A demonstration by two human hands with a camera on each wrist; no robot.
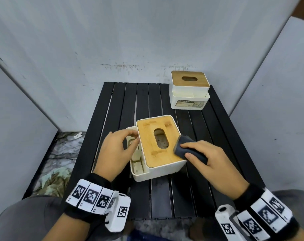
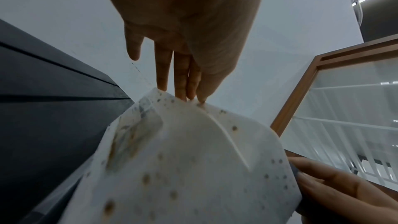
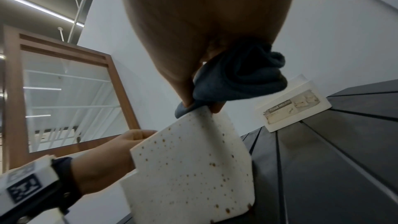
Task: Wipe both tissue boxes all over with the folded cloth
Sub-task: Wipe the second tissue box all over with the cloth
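Grey walls closed round a black slatted surface, and the near tissue box stood at its middle. From the head view, the right hand gripped the folded cloth on the box's wooden lid; the left hand steadied its side tray with straight fingers. Only the wrist views showed brown speckles on the box's walls. Behind it stood the second tissue box, untouched.
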